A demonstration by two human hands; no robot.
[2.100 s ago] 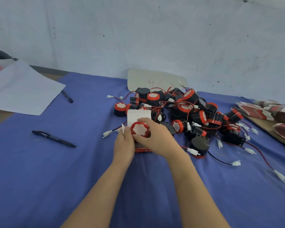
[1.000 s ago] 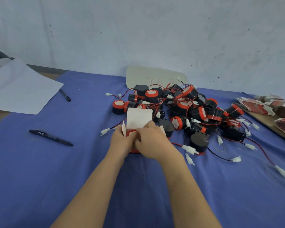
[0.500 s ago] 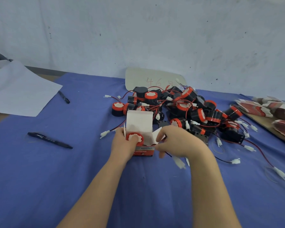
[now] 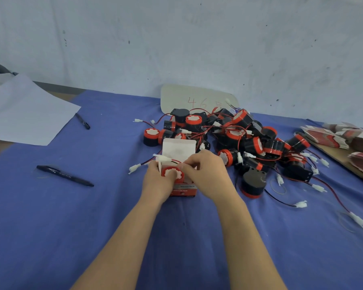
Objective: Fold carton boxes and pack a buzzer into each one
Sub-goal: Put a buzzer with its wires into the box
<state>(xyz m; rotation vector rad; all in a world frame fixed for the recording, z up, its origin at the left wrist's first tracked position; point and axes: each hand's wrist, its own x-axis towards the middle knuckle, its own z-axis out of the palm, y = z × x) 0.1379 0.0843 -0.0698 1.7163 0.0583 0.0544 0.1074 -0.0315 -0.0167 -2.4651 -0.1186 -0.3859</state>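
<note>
Your left hand point(image 4: 157, 183) clasps the left side of the carton box point(image 4: 184, 189) and hides it, so only the front face and the raised lid show. The buzzer point(image 4: 172, 172) sits in the open top, red face up. Your right hand point(image 4: 205, 174) pinches its wire point(image 4: 164, 158); the fingertips are hard to make out. The box stands mid-desk point(image 4: 113, 216), on blue cloth, before the buzzer pile point(image 4: 249, 141). At the right edge the flat cartons point(image 4: 344, 137) are cut off. Behind is a stained pale wall point(image 4: 176, 38).
</note>
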